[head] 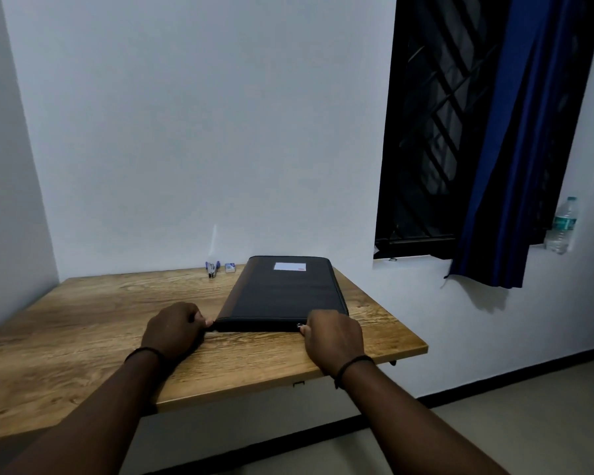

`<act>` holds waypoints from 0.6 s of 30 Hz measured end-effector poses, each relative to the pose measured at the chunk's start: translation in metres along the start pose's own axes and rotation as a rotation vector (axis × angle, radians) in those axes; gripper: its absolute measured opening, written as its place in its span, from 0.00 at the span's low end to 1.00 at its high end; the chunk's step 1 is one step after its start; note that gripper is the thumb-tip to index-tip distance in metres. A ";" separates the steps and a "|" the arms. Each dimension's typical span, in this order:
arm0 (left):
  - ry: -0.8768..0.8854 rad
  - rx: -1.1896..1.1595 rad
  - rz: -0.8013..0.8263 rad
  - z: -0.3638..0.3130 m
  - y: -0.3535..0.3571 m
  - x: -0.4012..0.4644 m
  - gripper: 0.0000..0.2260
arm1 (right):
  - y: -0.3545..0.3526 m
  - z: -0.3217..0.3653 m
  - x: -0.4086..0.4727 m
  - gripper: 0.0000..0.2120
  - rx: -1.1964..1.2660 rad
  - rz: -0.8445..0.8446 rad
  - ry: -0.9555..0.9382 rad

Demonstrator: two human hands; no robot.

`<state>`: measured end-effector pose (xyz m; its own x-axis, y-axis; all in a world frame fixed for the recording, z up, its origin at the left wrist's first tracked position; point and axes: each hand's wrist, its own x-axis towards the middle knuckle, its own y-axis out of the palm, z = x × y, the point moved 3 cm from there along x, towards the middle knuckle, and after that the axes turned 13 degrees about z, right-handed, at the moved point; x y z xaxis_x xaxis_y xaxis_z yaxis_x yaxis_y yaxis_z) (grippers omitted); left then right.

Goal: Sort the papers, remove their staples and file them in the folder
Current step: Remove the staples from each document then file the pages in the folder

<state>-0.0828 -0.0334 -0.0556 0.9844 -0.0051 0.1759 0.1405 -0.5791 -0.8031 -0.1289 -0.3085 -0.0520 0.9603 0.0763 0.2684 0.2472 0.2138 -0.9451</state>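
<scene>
The left hand (174,329) is curled at the near left corner of the folder (283,293), and its fingertips pinch that corner. The right hand (333,334) is curled at the near right end, where a small metal piece, prob. the zipper pull (299,326), is gripped; the fingers are hidden under the knuckles, so the exact grip cannot be told. The black folder is laid flat and closed on the wooden counter (83,323), towards its right side, w/ a white label (289,266) on the far end. What is inside is not visible. A thin pale strip under the near edge is seen, but it is too small to identify. Near the wall, a blue stapler-like tool (212,269) and a small box (230,267) are placed, just beside the folder's far left corner. Behind, a white wall, a dark barred window (436,132) w/ a blue curtain (515,166), and a water bottle (562,225) on the sill are seen.
</scene>
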 end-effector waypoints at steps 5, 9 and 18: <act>-0.262 -0.033 -0.120 0.016 -0.012 -0.003 0.09 | -0.004 0.033 -0.016 0.13 0.061 0.119 -0.105; -0.188 0.162 -0.329 0.001 -0.016 -0.011 0.11 | 0.004 0.084 -0.028 0.10 0.076 0.106 -0.203; 0.348 0.403 0.217 -0.033 0.014 -0.016 0.44 | 0.005 0.063 -0.037 0.11 0.060 -0.075 -0.217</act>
<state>-0.0997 -0.0683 -0.0510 0.9121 -0.3965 0.1045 0.0351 -0.1784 -0.9833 -0.1717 -0.2488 -0.0552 0.8876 0.2640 0.3774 0.3026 0.2836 -0.9100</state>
